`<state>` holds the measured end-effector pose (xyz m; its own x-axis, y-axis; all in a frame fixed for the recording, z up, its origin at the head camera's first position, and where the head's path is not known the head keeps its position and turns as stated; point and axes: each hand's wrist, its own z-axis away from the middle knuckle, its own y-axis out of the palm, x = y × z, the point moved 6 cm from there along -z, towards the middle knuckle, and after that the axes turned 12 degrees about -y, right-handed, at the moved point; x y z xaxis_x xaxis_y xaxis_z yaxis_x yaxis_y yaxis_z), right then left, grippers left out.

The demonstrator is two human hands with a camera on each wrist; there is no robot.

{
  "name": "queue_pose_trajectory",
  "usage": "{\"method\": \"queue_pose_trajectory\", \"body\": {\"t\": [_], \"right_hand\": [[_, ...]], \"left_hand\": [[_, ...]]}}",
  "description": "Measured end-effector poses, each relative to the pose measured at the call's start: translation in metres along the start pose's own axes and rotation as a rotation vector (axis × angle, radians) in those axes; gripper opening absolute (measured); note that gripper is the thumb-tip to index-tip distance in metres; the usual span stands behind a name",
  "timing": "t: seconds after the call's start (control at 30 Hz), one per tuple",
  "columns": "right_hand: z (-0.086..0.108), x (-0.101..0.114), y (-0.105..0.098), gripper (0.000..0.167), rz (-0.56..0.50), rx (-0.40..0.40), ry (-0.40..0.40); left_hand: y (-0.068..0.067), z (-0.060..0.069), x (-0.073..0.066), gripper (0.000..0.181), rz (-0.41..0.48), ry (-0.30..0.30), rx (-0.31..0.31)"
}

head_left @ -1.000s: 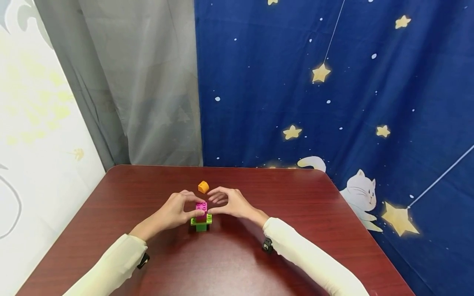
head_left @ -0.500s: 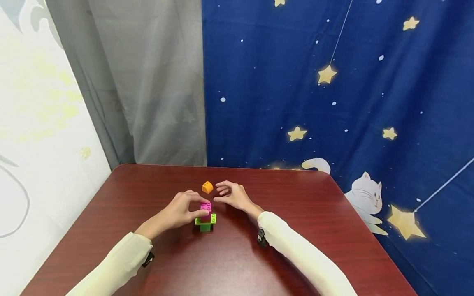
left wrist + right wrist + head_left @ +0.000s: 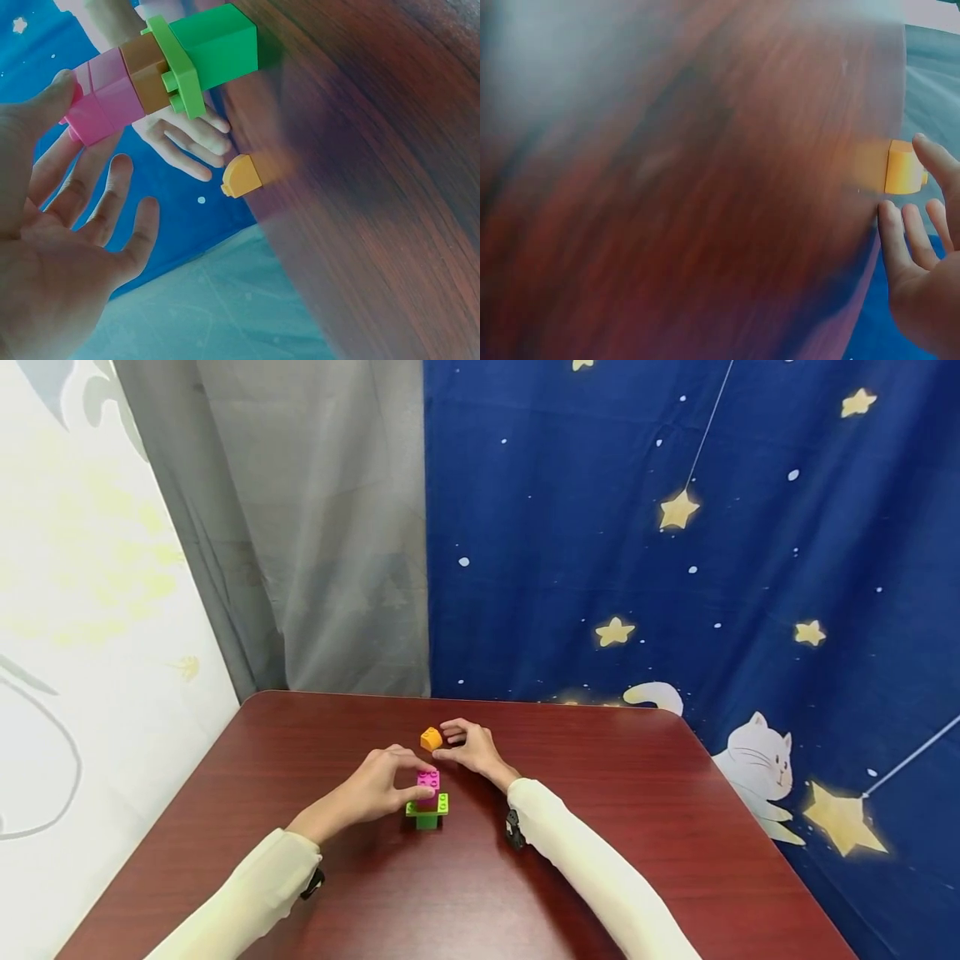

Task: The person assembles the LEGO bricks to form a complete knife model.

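A small tower of toy building bricks stands upright on the table. Its green brick (image 3: 427,821) is at the bottom, under a lime plate (image 3: 442,805). In the left wrist view an orange-brown brick (image 3: 145,73) sits between that plate and the pink bricks (image 3: 105,97) on top. My left hand (image 3: 373,789) pinches the topmost pink part between thumb and fingers. Farther back lies a yellow-orange curved brick (image 3: 431,739). My right hand (image 3: 474,750) is just right of it, thumb and fingers spread around its near side; contact cannot be made out.
The dark red wooden table (image 3: 585,827) spans the lower view, its far edge behind the curved brick. Beyond it hang a grey curtain (image 3: 337,568) and a blue star-patterned curtain (image 3: 555,552).
My right hand has left the side of the tower and moved back to the curved brick. My left hand keeps its pinch on the tower's top. The head view has shifted slightly.
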<state>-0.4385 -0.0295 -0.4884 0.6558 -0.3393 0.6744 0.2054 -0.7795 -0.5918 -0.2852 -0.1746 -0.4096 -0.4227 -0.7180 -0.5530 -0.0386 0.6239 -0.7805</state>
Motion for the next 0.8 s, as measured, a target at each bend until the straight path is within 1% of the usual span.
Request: {"method": "queue_pose_trajectory", "body": {"t": [0.3, 0.4, 0.6, 0.8], "right_hand": [[-0.012, -0.002, 0.010, 0.055, -0.004, -0.019, 0.040], [-0.014, -0.004, 0.011, 0.053, -0.002, -0.019, 0.047], [-0.013, 0.000, 0.007, 0.042, -0.001, -0.014, 0.025], [-0.008, 0.002, 0.005, 0.040, 0.001, 0.015, 0.007]], "left_hand": [[0.000, 0.000, -0.001, 0.029, -0.010, -0.015, 0.000], [0.001, 0.000, -0.002, 0.028, -0.005, -0.012, 0.000], [0.002, -0.001, -0.001, 0.028, -0.002, -0.014, -0.001], [0.000, 0.000, 0.002, 0.028, -0.007, -0.027, 0.000]]}}
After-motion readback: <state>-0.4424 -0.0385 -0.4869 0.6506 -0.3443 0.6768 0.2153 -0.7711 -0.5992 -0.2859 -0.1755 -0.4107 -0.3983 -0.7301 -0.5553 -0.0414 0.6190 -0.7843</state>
